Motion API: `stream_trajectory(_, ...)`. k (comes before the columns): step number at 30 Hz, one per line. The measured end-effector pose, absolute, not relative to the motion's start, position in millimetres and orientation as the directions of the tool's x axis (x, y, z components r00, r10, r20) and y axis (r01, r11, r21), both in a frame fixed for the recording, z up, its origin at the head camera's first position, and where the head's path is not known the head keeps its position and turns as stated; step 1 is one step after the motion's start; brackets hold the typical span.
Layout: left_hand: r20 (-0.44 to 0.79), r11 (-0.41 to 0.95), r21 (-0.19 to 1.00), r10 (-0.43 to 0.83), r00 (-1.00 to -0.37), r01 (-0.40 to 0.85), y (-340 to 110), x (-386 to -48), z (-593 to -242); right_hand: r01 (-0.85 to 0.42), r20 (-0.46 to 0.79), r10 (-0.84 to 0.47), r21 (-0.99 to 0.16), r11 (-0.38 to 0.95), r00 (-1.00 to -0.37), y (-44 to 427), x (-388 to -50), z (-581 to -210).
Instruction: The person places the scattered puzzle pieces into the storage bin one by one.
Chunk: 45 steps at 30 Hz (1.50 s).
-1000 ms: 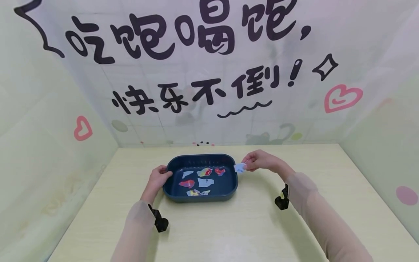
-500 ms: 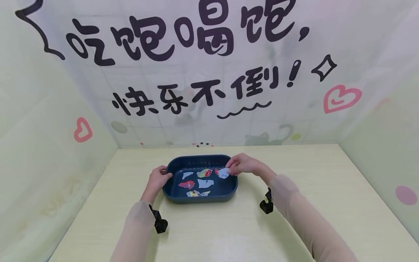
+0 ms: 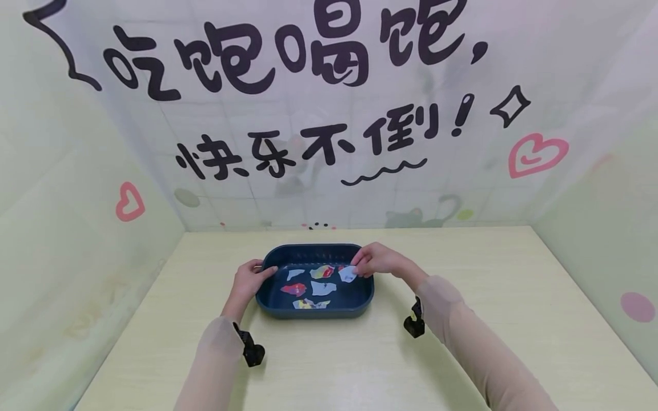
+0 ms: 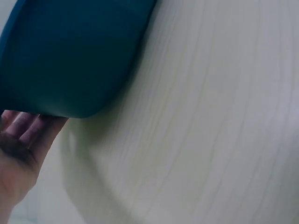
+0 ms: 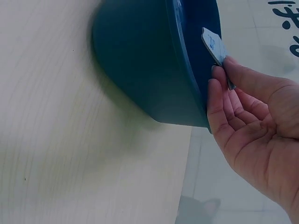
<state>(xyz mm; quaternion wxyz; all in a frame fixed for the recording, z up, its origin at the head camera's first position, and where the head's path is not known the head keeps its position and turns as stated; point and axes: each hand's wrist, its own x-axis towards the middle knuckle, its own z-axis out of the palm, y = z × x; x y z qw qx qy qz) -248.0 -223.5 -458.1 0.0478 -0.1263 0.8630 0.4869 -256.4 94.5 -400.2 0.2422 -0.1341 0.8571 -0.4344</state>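
A dark blue rectangular tub (image 3: 313,313) with rounded corners stands on the table. Its left end is gripped by my left hand (image 3: 249,284), thumb over the rim and fingers outside against the wall, as the left wrist view also shows. Over the tub's right end, my right hand (image 3: 379,261) pinches a pale blue flat piece (image 3: 347,274) between thumb and fingers. In the right wrist view this piece (image 5: 214,45) is thin and tilted, just inside the rim. Several irregular printed pieces lie on the tub floor, among them a red one (image 3: 294,290) and a light blue one (image 3: 323,288).
The pale wood-grain table (image 3: 339,365) extends in front of the tub and to both sides. Behind it hangs a white backdrop (image 3: 308,200) with black lettering. Each wrist carries a small black camera mount (image 3: 253,351).
My right hand has moved left from outside the tub's right rim to over its interior, carrying the pale blue piece. The left hand stays on the left end, its thumb reaching slightly farther inward.
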Motion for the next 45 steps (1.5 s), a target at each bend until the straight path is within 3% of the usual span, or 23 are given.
stream_trajectory(5, -0.186, 0.406, 0.879, -0.193, -0.963, -0.251, -225, -248, -463, -0.006, -0.301, -0.420, -0.807, 0.590, -0.856, 93, -256, -401)
stream_trajectory(19, -0.145, 0.394, 0.893, -0.210, -0.967, -0.220, -224, -247, -465, -0.016, -0.344, -0.410, -0.750, 0.662, -0.845, 74, -251, -398)
stream_trajectory(30, -0.143, 0.379, 0.899, -0.219, -0.965, -0.219, -222, -246, -463, -0.011, -0.482, -0.353, -0.578, 0.816, -0.802, 49, -246, -402)
stream_trajectory(45, -0.140, 0.377, 0.901, -0.212, -0.967, -0.213, -220, -244, -462, -0.101, -0.488, -0.304, -0.399, 0.911, -0.818, 37, -244, -406)
